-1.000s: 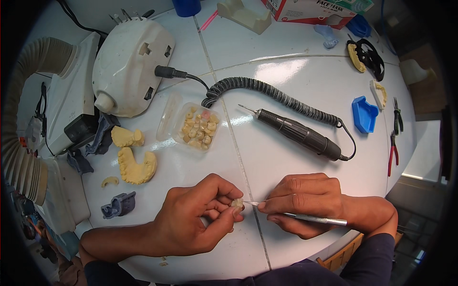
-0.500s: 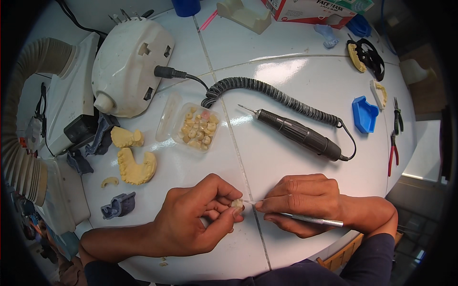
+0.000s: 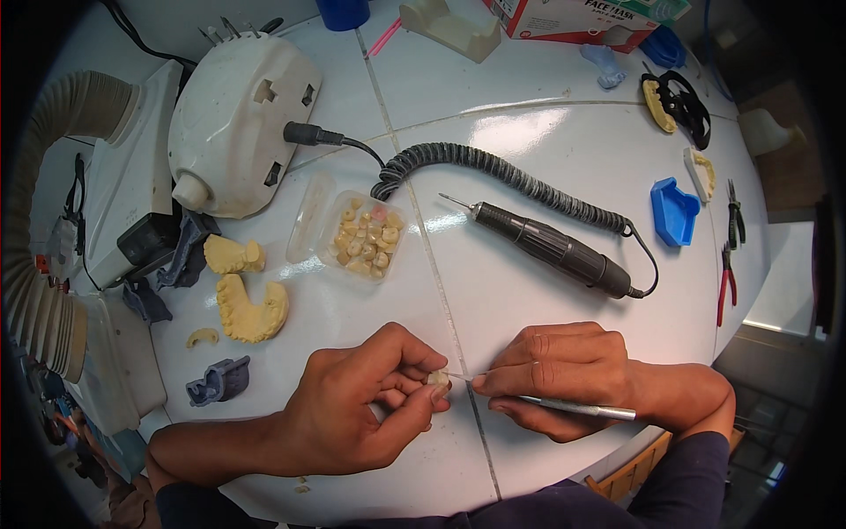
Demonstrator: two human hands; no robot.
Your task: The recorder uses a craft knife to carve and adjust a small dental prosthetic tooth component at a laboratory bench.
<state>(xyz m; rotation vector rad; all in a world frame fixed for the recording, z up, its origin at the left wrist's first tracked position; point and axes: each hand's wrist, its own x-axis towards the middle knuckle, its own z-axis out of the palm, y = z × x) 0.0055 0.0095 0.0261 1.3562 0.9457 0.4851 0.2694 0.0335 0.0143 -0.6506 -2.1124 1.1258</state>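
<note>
Left hand [image 3: 366,401]: thumb and index finger pinched together on the pale piece, other fingers curled in behind.
Pale piece [image 3: 438,376]: small, cream-coloured, at the left fingertips; centre of the clock below.
Right hand [image 3: 560,375]: at 3 o'clock, fingers closed around the slim tool in a pen-like grip.
Slim tool [image 3: 608,411]: silver handle, thin tip pointing to 9 o'clock, right at the pale piece; cannot tell whether they touch.
Clear box [image 3: 368,277]: at 11 o'clock, lid swung open, holding many cream tooth-shaped pieces [image 3: 357,245] and a pink one.
Blue tray [image 3: 675,214]: at 2 o'clock, angular, shallow.
Carton [image 3: 546,26]: towards 1 o'clock, red and white, printed lettering along its side.
Blue cup [image 3: 344,13]: between 11 and 12, contents out of view.
</note>
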